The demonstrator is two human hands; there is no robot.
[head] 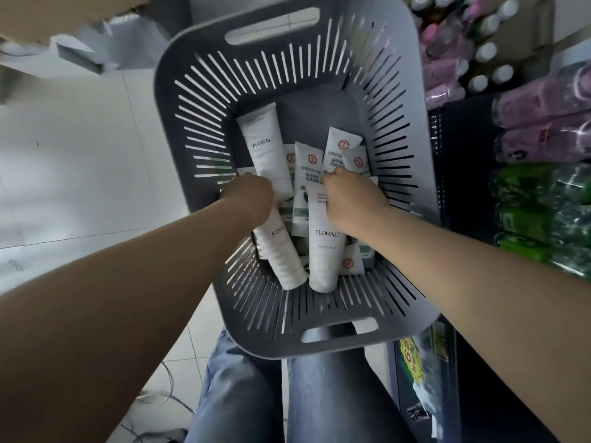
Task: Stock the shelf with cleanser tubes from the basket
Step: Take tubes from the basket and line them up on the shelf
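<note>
The left hand (248, 195) shows only its back; its fingers dip out of sight among the cleanser tubes (307, 174), so whether they grip one cannot be told; the right hand (351, 199) is the same, knuckles up and fingertips buried. The FLORAL tube (281, 251) under the left wrist has its upper end covered; tubes lower in the pile show only corners; the small print under each logo is too fine to read. The basket (164, 87) hides part of a yellow price label (411, 359), its figures blurred. The green packs (543, 199) and pink packs (543, 123) are cut off at the right edge and smeared; the white-capped bottles (486, 52) are blurred too; the cardboard box (64, 14) is cropped by the top edge.
</note>
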